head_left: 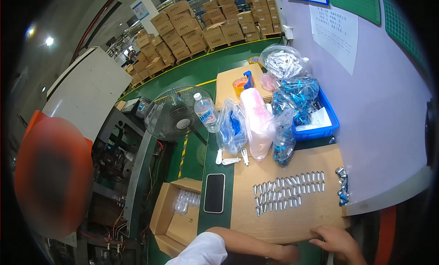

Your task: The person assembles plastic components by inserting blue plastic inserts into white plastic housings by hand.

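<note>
The cardboard sheet (256, 226) lies on the green worktop (208, 221). At its near edge is the person's left grip (288, 253), its fingers out of sight, so whether it is closed or holding anything cannot be told. The right grip (336, 241) rests at the sheet's near right corner, finger and thumb loosely apart, nothing visible between them. On the middle of the sheet, beyond both, stand or lie uneven rows of small silver metal parts (288, 192). Along the sheet's right edge is a loose cluster of blue and silver pieces (342, 187). Left of the sheet lies a dark-screened phone (215, 193), and farther left, below worktop level, an open carton (161, 208) holds clear packets (187, 201). At the sheet's far side are a clear bag of blue parts (283, 146), a pink plastic bundle (256, 123) and a blue bin (318, 134).
</note>
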The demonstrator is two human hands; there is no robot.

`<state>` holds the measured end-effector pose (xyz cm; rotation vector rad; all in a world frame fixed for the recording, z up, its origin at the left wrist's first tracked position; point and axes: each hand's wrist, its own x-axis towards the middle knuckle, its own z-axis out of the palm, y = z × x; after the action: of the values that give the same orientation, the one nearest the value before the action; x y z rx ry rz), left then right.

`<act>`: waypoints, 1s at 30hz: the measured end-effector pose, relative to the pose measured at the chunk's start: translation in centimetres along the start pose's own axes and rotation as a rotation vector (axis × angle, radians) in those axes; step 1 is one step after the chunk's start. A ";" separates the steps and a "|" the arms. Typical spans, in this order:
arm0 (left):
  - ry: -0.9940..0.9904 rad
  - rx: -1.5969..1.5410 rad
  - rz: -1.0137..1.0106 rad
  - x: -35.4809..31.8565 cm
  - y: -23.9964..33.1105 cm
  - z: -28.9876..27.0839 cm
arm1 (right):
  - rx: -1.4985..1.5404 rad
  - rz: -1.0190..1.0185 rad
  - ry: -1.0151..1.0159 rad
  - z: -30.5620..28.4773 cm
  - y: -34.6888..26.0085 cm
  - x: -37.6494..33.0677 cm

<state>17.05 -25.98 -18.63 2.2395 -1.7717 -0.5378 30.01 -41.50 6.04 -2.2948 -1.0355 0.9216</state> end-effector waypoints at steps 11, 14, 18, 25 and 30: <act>0.029 0.023 -0.005 -0.2 0.2 -0.7 | -0.008 -0.012 0.023 0.4 0.5 -0.1; 0.033 0.024 -0.013 0.1 0.1 0.2 | -0.014 -0.006 0.008 0.5 0.5 0.0; 0.037 0.033 -0.015 0.3 0.0 1.2 | -0.010 0.000 0.009 0.3 0.3 0.0; 0.049 0.039 -0.013 0.1 0.0 0.8 | 0.007 -0.021 0.024 0.3 0.2 0.0; 0.033 0.044 -0.009 -0.1 0.0 0.4 | -0.005 0.011 -0.012 0.0 0.0 0.0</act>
<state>16.82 -25.92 -18.98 2.2735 -1.7744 -0.4651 30.01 -41.54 6.03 -2.3042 -1.0322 0.9389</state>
